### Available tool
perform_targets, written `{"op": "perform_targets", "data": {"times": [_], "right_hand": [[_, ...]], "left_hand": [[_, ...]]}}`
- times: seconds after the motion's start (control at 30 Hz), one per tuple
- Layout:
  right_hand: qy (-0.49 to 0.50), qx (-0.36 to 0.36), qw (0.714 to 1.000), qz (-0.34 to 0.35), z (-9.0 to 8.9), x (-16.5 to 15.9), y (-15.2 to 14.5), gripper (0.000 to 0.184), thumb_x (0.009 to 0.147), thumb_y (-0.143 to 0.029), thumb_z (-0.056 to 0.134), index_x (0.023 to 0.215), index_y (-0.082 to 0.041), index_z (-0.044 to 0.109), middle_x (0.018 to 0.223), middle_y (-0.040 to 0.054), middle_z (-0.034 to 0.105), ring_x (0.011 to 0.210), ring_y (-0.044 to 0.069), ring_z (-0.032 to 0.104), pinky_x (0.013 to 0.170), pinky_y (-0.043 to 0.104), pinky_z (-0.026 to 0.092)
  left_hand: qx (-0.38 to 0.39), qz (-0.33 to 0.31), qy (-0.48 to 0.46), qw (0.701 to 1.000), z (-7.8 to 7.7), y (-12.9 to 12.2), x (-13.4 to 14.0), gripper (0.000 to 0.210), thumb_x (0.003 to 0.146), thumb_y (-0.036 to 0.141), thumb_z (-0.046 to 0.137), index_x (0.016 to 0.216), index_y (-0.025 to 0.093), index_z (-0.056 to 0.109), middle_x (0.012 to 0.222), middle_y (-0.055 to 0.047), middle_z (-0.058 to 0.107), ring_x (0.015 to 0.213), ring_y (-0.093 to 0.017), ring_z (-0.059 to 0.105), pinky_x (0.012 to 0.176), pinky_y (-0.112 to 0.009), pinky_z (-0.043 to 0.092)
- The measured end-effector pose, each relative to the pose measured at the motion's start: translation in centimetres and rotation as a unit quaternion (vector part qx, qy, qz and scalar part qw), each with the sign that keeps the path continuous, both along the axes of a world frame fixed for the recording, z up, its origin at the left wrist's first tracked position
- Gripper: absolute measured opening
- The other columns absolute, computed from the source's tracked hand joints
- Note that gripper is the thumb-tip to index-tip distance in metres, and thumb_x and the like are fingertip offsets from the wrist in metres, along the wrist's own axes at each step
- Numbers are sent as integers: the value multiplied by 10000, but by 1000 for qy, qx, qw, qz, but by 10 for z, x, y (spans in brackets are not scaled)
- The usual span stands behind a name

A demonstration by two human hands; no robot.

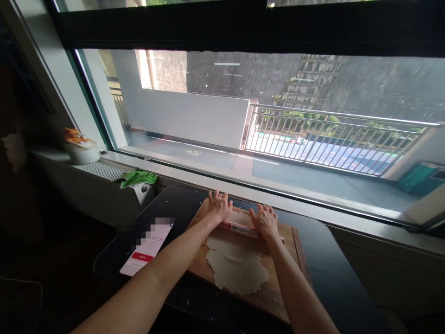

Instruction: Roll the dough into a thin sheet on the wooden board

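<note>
A rolling pin with a pinkish wrap and a printed label lies across a thin, flattened beige sheet of dough or clay. The sheet has ragged edges and a small tear on its left side. My left hand rests palm down over the pin's left end, fingers stretched forward and apart. Over the right end lies my right hand, also palm down with fingers spread. The hands hide both ends of the pin. Beneath the sheet is a brown board.
A phone showing 21:31 lies left of the board on the black table. Beyond the table runs a window sill below a large window. At the left are a green cloth and a white container with an orange figure.
</note>
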State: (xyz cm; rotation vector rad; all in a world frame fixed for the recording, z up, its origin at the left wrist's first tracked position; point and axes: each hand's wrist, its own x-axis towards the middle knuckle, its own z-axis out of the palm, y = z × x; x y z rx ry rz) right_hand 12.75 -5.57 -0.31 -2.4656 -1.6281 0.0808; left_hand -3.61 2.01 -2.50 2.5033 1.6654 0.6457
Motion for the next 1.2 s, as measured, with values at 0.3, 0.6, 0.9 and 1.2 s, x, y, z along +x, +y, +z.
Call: {"op": "perform_targets", "data": {"times": [0.3,0.6,0.9,1.2], "right_hand": [[-48,29,998,16,-15,-28,-71,545,981,-450,329,1427,-199,518,1519,107,459,1442,259,316,1145,423,262],[-112,-4,991,74,-28,-40,-126,521,976,-492,368,1398,-260,566,1520,72,480,1445,283,316,1138,482,273],[-89,27,994,60,-17,-19,-46,548,996,-468,275,1401,-222,549,1519,89,474,1446,277,311,1137,481,303],[-45,-14,998,35,-15,7,26,577,974,-503,323,1418,-182,504,1496,128,483,1431,296,331,1128,504,334]], "left_hand": [[-50,0,9,999,-6,-72,-30,506,946,464,474,1362,205,597,1435,-124,569,1409,-380,378,1179,-610,198],[-27,-56,28,998,-13,-128,-63,572,966,522,410,1423,205,544,1535,-122,456,1445,-356,318,1177,-636,187],[-52,-43,13,998,4,-48,-24,533,959,526,417,1331,188,595,1422,-125,573,1432,-354,339,1192,-617,179],[-68,-31,21,997,10,17,3,502,981,443,400,1324,112,556,1413,-168,563,1447,-319,301,1196,-593,189]]}}
